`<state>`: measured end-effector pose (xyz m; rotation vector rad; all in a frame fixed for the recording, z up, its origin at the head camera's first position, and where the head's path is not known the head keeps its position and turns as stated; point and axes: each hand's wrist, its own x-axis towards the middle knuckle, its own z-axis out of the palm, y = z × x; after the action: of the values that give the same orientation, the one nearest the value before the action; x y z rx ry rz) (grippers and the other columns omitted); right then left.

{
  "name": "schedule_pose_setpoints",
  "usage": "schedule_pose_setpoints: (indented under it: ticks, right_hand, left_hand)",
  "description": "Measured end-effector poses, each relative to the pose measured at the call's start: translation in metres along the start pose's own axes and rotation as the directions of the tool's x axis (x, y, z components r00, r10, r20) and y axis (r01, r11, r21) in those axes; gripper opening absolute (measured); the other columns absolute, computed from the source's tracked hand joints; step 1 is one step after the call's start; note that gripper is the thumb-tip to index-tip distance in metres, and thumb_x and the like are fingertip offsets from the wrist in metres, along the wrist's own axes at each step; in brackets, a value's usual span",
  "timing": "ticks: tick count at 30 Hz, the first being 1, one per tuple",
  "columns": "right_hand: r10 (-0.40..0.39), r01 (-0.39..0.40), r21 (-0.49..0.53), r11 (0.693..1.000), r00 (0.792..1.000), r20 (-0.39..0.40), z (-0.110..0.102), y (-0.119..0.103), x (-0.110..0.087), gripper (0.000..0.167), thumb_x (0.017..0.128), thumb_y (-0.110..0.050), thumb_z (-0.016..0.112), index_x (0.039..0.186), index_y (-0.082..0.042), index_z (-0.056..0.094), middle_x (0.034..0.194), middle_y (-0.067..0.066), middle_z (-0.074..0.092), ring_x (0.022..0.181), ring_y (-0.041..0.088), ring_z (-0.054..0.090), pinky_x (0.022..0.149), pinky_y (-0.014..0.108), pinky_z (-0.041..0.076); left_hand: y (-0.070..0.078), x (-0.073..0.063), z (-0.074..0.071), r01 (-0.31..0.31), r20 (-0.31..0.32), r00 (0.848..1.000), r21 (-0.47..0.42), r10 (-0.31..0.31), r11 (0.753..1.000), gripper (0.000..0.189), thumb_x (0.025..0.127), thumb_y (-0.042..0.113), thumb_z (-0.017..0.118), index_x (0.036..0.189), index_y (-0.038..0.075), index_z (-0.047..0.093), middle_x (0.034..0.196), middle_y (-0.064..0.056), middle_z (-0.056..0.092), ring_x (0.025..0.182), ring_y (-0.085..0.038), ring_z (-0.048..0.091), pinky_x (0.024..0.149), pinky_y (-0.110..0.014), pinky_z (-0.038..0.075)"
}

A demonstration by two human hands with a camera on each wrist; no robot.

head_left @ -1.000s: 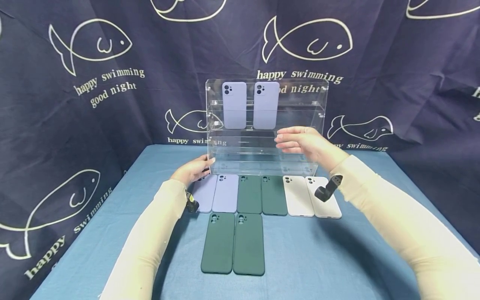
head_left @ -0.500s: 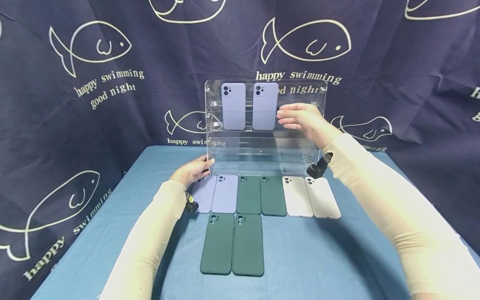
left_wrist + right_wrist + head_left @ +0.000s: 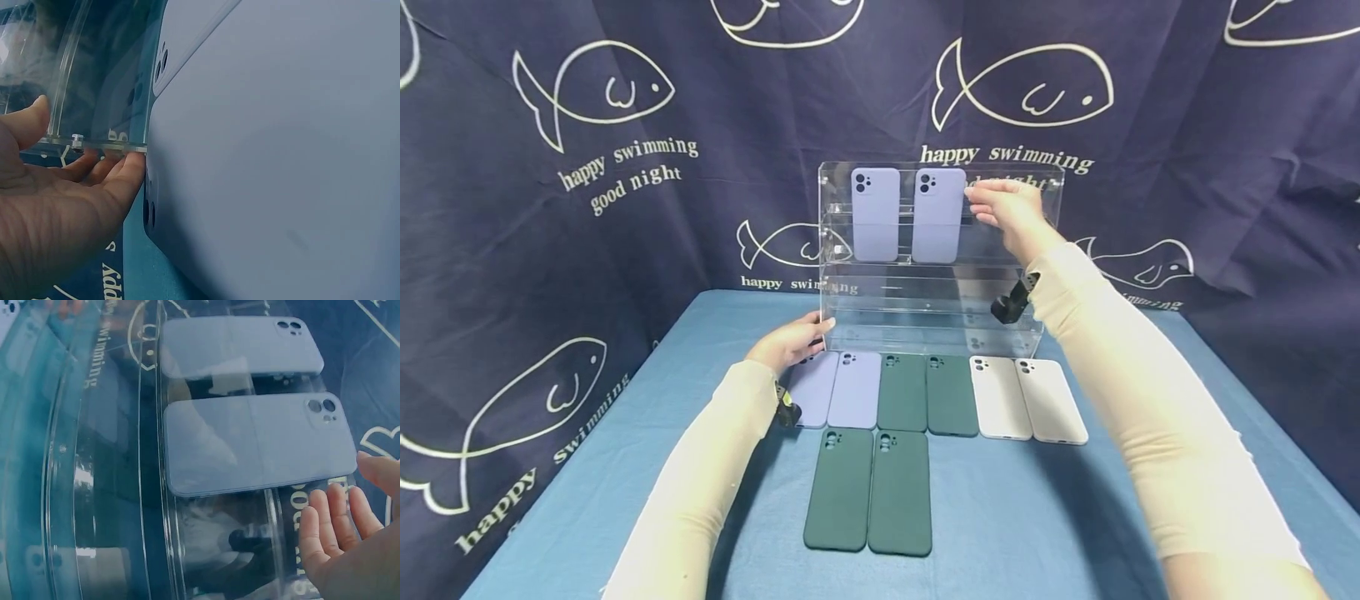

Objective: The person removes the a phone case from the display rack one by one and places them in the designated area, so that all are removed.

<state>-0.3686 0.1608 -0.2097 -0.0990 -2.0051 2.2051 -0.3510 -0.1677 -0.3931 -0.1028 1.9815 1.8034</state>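
On the upper tier of a clear acrylic display stand (image 3: pixel 887 321), two lilac phone cases stand side by side, camera cutouts at the top. My left hand (image 3: pixel 792 340) grips the stand's lower left edge, thumb in front and fingers behind; the left wrist view shows this hand (image 3: pixel 69 181) around the clear side panel. My right hand (image 3: pixel 1011 212) is at the upper right edge of the right lilac phone case (image 3: pixel 937 217). In the right wrist view, the right thumb (image 3: pixel 378 472) is right at that case's top corner, with the other fingers loosely bent beside it.
Before the stand lies a row of phone cases: two lilac (image 3: pixel 854 390), two dark green (image 3: pixel 902 392) and two white (image 3: pixel 1002 398). Closer to me are two more dark green cases (image 3: pixel 836 490). Blue cloth (image 3: pixel 1022 517) covers the table; a dark fish-print curtain (image 3: pixel 775 108) hangs behind.
My right hand has risen from below the right lilac case to its upper right edge. My left hand keeps its hold on the stand, and the cases have stayed put.
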Motion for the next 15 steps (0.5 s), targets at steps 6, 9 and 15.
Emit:
schedule_pose_setpoints:
  ticks: [6, 9, 15]
  right_hand:
    - [-0.009, 0.009, 0.01, 1.0, 0.999, -0.042, 0.003, 0.008, 0.013, 0.032, 0.081, -0.009, 0.077, 0.111, -0.004, 0.066, 0.066, -0.01, 0.067, 0.07, 0.011, 0.068, 0.057, 0.014, 0.054]
    - [-0.033, 0.032, -0.012, 0.999, 0.999, -0.043, 0.004, 0.014, 0.017, 0.021, 0.081, -0.009, 0.078, 0.1, -0.008, 0.068, 0.064, -0.011, 0.067, 0.067, 0.009, 0.068, 0.057, 0.014, 0.052]
    - [-0.119, 0.113, -0.165, 0.98, 0.993, -0.022, 0.01, 0.021, 0.022, 0.012, 0.079, -0.012, 0.08, 0.087, -0.013, 0.072, 0.066, -0.016, 0.064, 0.062, 0.004, 0.065, 0.067, 0.017, 0.052]
  left_hand:
    - [-0.001, -0.001, 0.002, 0.008, -0.004, 1.0, 0.028, -0.008, 1.0, 0.066, 0.105, 0.026, 0.043, 0.158, 0.016, 0.004, 0.164, -0.008, 0.003, 0.151, -0.025, 0.01, 0.125, -0.037, 0.021]
    - [-0.001, -0.001, 0.003, 0.012, -0.007, 1.0, 0.031, -0.012, 0.999, 0.067, 0.105, 0.026, 0.043, 0.158, 0.016, 0.004, 0.164, -0.008, 0.004, 0.151, -0.024, 0.011, 0.124, -0.037, 0.022]
    - [0.002, -0.001, 0.002, 0.004, -0.016, 1.0, 0.02, -0.004, 1.0, 0.065, 0.105, 0.024, 0.042, 0.157, 0.015, 0.005, 0.164, -0.008, 0.006, 0.15, -0.024, 0.013, 0.125, -0.037, 0.021]
